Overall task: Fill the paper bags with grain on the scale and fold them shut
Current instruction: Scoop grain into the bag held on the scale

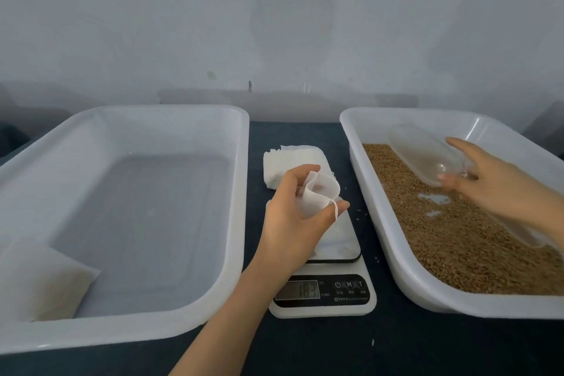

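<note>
Your left fingers [305,169] curl round the neck of a small white bag [320,192]. Thumb and forefinger pinch its rim so the mouth gapes upward, ready to take grain. Your left hand [287,223] holds it over the plate of the scale [323,293], its lower end seeming to rest there so the fill can be weighed. Your right hand [494,183] reaches into the right tray [457,307], fingers spread about the butt of the clear scoop [424,156] lying on the grain [457,247]. Whether they grip it yet, I cannot tell. Spare bags [290,162] sit stacked just behind the scale, within easy reach. One filled bag [39,281] lies in the near corner of the left tray [241,192], likely where finished ones go. Everything stands on the dark bench [427,345].
</note>
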Tool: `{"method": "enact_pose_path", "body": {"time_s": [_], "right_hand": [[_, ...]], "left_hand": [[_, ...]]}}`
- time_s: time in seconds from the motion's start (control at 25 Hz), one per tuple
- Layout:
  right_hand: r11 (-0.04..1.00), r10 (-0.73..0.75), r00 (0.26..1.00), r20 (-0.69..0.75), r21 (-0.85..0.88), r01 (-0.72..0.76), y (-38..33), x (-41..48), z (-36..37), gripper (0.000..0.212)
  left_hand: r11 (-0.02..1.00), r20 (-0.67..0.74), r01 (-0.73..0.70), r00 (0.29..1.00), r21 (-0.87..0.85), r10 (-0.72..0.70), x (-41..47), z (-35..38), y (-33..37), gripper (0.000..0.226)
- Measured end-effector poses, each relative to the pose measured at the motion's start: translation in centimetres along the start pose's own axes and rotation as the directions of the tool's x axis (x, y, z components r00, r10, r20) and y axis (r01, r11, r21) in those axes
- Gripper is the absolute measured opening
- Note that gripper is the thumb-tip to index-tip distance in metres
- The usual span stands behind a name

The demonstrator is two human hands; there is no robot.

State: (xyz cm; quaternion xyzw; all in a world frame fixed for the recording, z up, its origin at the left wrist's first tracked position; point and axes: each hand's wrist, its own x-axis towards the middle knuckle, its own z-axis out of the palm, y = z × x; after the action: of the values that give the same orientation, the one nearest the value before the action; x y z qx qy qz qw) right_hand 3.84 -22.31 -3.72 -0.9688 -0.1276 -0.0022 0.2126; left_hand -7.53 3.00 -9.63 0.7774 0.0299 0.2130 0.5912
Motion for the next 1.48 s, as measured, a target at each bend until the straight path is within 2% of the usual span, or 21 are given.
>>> {"method": "enact_pose_path", "body": {"time_s": [0.12, 0.4, 0.52, 0.6, 0.68, 0.88, 1.2, 1.48], "right_hand": [[1.0, -0.013, 0.999, 0.03, -0.019, 0.014, 0.3, 0.3, 0.1, 0.08], [0.97, -0.01, 0.992, 0.124, -0.238, 0.039, 1.8, 0.8, 0.2, 0.064], [0.897, -0.033, 0.997, 0.063, -0.438, 0.057, 2.2, 1.2, 0.2, 0.055], [0.863, -0.069, 0.998, 0.002, -0.501, 0.06, 2.5, 1.3, 0.2, 0.047], [0.864, -0.074, 0.996, -0.041, -0.501, 0.044, 2.4, 1.2, 0.2, 0.044], [0.806, -0.086, 0.99, -0.108, -0.592, 0.006, 1.7, 1.1, 0.1, 0.063], [0.827, -0.062, 0.997, 0.053, -0.557, 0.081, 1.5, 1.3, 0.5, 0.062], [0.853, 0.047, 0.994, 0.1, -0.522, 0.012, 1.2, 1.2, 0.4, 0.068]], "left_hand": [[1.0, -0.007, 0.0, 1.0, 0.002, 0.0, -0.1, 0.0, 0.0, 0.048], [1.0, -0.007, 0.009, 1.0, -0.018, -0.009, 0.0, -0.1, -0.1, 0.048], [1.0, -0.012, 0.015, 1.0, -0.015, -0.015, 0.0, -0.1, -0.1, 0.047], [1.0, -0.013, 0.015, 1.0, -0.016, -0.016, 0.0, -0.1, -0.1, 0.047], [1.0, -0.013, 0.009, 1.0, -0.02, -0.01, 0.0, -0.1, 0.0, 0.047], [1.0, -0.01, 0.007, 1.0, -0.029, -0.007, 0.0, -0.2, 0.0, 0.047], [1.0, -0.019, -0.005, 1.0, -0.024, 0.005, 0.0, -0.1, -0.3, 0.048], [1.0, -0.026, -0.012, 1.0, -0.008, 0.012, 0.1, -0.2, -0.5, 0.047]]}}
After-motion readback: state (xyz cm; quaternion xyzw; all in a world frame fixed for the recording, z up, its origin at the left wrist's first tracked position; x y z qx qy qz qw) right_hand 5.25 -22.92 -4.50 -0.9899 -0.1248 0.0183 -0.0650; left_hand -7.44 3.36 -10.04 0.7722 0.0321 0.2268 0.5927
